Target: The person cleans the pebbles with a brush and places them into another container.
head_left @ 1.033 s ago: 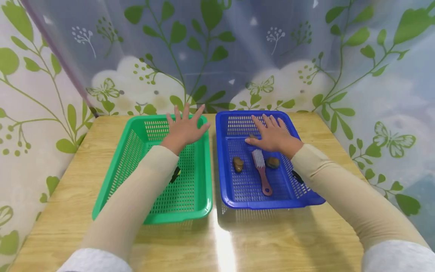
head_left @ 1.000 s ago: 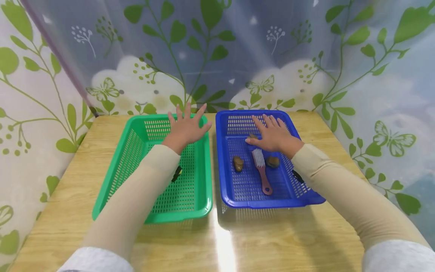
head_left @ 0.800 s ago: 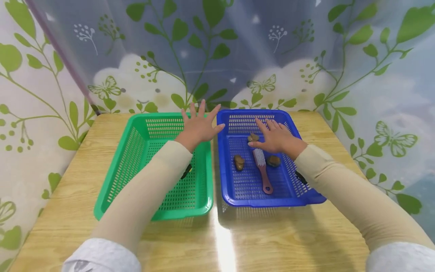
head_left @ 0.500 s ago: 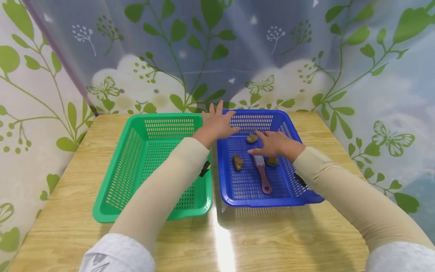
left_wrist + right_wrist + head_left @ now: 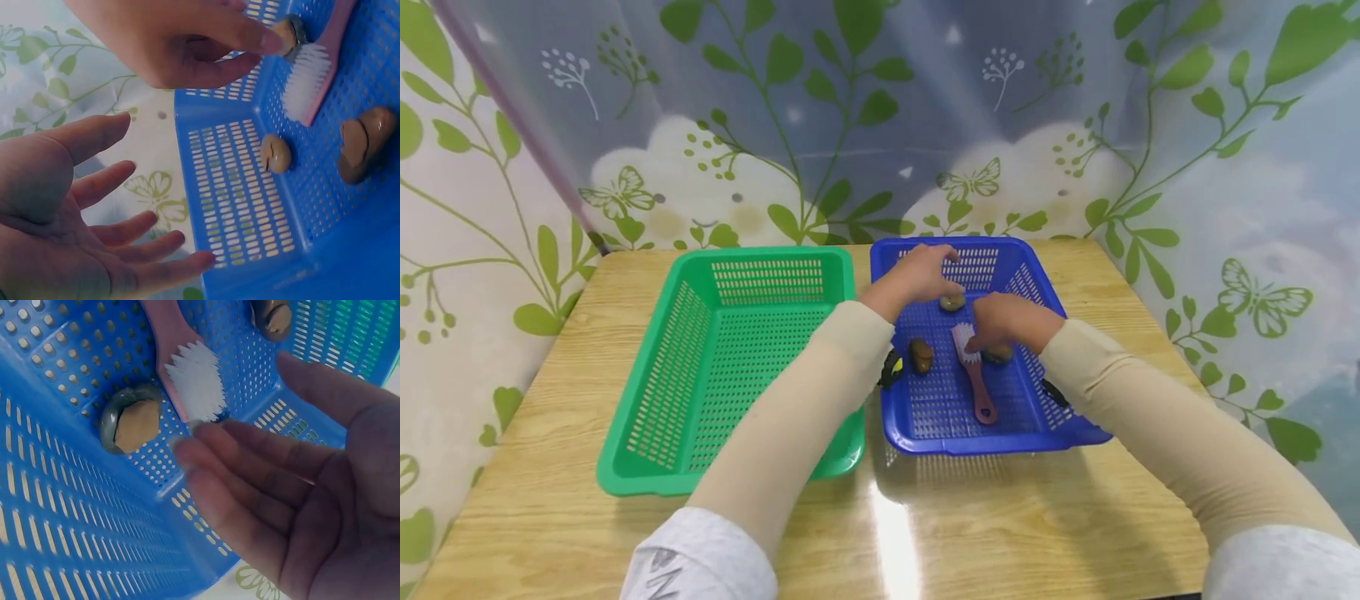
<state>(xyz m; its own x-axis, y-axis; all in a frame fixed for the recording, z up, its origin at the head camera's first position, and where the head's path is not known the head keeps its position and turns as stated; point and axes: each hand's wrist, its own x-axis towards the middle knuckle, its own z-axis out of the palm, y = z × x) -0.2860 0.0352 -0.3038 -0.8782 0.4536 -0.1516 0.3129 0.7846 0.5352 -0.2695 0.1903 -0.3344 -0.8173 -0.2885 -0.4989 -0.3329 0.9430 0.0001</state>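
Observation:
A brush (image 5: 976, 379) with white bristles and a pinkish handle lies on the floor of the blue basket (image 5: 917, 442). Around it sit three stones with tan, mud-like patches: one on its left (image 5: 921, 356), one at the back (image 5: 952, 302), one on its right (image 5: 998, 353). My right hand (image 5: 1006, 317) hovers over the bristle end, fingers loosely bent and nothing in them. Its fingertips overlap the bristles in the right wrist view. Over the blue basket's back left part, my left hand (image 5: 919, 275) is spread, palm bare in the left wrist view (image 5: 81, 212).
To the left stands a green basket (image 5: 610, 467), its right rim close to the blue one. Both rest on a wooden table (image 5: 820, 542). A leaf-patterned curtain (image 5: 850, 108) hangs behind and along both sides. My left forearm crosses the green basket.
My left hand has moved right, from above the green basket to above the blue one. My right hand has come lower and nearer the brush, its fingers more bent. The brush and stones stayed put.

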